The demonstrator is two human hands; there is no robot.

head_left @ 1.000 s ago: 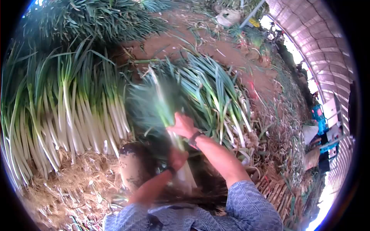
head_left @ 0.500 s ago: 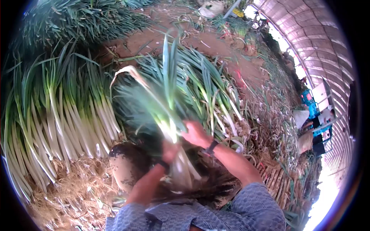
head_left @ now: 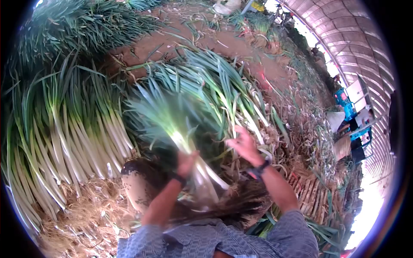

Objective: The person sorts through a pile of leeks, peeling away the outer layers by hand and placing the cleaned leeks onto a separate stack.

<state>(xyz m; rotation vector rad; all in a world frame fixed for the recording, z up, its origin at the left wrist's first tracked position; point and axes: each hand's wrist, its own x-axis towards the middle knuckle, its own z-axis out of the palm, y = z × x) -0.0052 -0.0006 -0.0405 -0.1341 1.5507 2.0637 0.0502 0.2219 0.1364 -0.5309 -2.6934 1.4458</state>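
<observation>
Red soil (head_left: 241,47) runs up the middle of the plastic tunnel (head_left: 344,38), with green onions lying on both sides of it. On my left a neat stack of onions (head_left: 73,129) lies with its white stalks toward me, above a mat of dry trimmings (head_left: 81,206). In front of me, to the right, a looser pile (head_left: 223,90) sprawls with its leaves pointing away.

My left hand (head_left: 187,162) is closed tight round a bunch of onions (head_left: 172,124). It grips the white stalks just below where the green begins. The bunch stands in front of me, between the stack and the loose pile, with its leaves fanned up and away. They are blurred, so I cannot count the stalks. The root end hangs down toward my lap.

My right hand (head_left: 243,144) is open, fingers spread and holding nothing. It hovers just over the near edge of the loose pile, wristwatch (head_left: 258,170) toward me.

As I judge it, the grip belongs on the firm white part, not the leaves, which would bruise or snap. One hand alone is carrying the weight, so the stalks should be held snug and even, or some could slide out. The free hand should stay clear of the leaves.
</observation>
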